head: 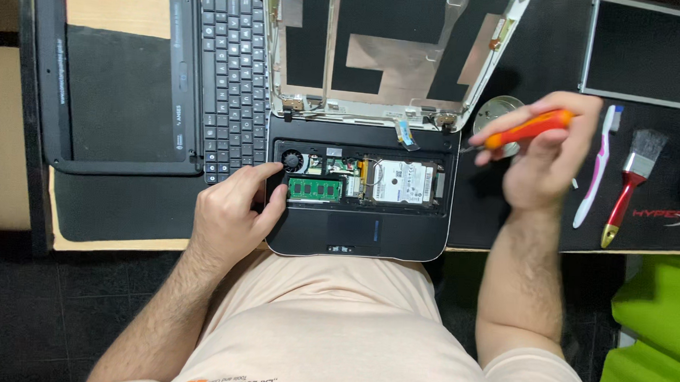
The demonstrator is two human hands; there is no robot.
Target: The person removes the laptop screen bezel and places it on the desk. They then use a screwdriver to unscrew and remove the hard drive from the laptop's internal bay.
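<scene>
Laptop base (357,234), opened with fan, green memory stick (315,188) and hard drive (403,181) bare, lies at the counter (118,204) edge; it looks stiff but fragile inside, best held by its rim. Left hand (232,213) rests curled on its left corner, fingertips by the fan. Right hand (544,150) pinches an orange screwdriver (528,129) whose tip is hard to make out.

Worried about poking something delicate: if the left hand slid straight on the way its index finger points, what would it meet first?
Probably the small round cooling fan in the opened laptop base; the left hand fingertip already lies right beside it, though depth is unclear.
</scene>
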